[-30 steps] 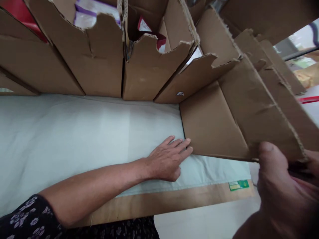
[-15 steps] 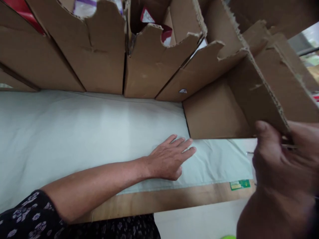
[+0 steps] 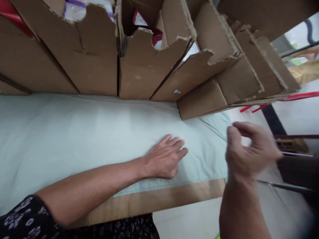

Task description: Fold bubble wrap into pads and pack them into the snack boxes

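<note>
My left hand (image 3: 164,157) lies palm down on a pale green cloth (image 3: 99,132), its fingers spread and nothing under them that shows. To the right, my right hand (image 3: 249,151) hangs over the cloth's right end, slightly blurred. Its fingers are curled toward the thumb, with a small gap through which the background shows; I see nothing in it. Beyond it, apart from the hand, an open-sided cardboard box (image 3: 204,101) stands slanted at the right end of a row of boxes. A neighbouring cardboard box (image 3: 169,84) bears a small sticker.
More cardboard boxes (image 3: 99,73) line the back, with torn-cut front edges and some packets (image 3: 141,18) inside. A wooden board edge (image 3: 174,200) runs along the front. Red bars (image 3: 259,108) and dark metal parts (image 3: 296,169) are at the right.
My right hand has let go of the end box's side and moved left. That box has swung back toward the row. My left hand stays on the cloth.
</note>
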Demonstrator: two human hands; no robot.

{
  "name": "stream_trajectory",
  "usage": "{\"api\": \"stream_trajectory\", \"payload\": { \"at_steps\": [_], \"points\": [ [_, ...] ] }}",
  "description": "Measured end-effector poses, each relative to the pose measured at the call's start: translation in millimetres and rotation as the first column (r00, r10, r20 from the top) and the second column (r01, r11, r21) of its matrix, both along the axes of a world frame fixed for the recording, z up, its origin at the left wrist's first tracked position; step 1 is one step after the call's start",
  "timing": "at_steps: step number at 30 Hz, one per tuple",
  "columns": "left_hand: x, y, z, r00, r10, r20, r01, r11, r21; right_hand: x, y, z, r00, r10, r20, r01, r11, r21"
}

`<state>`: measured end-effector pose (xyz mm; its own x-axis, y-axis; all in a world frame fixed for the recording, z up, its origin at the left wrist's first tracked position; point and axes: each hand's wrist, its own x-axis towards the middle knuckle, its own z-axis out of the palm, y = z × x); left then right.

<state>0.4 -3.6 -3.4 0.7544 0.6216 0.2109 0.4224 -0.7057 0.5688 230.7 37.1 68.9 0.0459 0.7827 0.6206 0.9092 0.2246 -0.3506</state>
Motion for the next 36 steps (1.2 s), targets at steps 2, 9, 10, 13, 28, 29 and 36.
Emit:
{"api": "stream_trajectory", "payload": {
  "at_steps": [2,9,10,13,28,29,36],
  "points": [
    [0,0,-0.6,1.0,-0.002,0.002,0.002,1.0,0.002,-8,7,-16.5,0.998,0.069,-0.013,-0.07,0.997,-0.036],
    [2,0,-2.6,1.0,-0.019,-0.014,0.019,1.0,0.008,-12,36,-37.7,0.99,0.138,-0.028,-0.141,0.985,-0.103],
    [2,0,-2.4,1.0,-0.017,-0.016,0.018,1.0,0.009,-10,35,-37.6,0.989,0.149,-0.019,-0.15,0.982,-0.11],
    [2,-1,-1.7,1.0,-0.003,-0.028,0.003,1.0,0.01,-7,33,-36.9,0.987,0.158,-0.02,-0.159,0.98,-0.123],
    [1,0,-0.6,0.999,-0.008,-0.04,0.008,1.0,0.017,58,68,-66.5,0.925,-0.237,-0.295,0.166,0.955,-0.247],
    [1,0,-0.6,0.999,-0.002,-0.046,0.003,1.0,0.019,63,77,-71.0,0.912,-0.251,-0.324,0.167,0.95,-0.264],
    [2,0,-0.7,0.999,-0.014,-0.045,0.016,0.999,0.034,69,94,-89.0,0.893,-0.241,-0.379,0.147,0.954,-0.259]
  ]
}}
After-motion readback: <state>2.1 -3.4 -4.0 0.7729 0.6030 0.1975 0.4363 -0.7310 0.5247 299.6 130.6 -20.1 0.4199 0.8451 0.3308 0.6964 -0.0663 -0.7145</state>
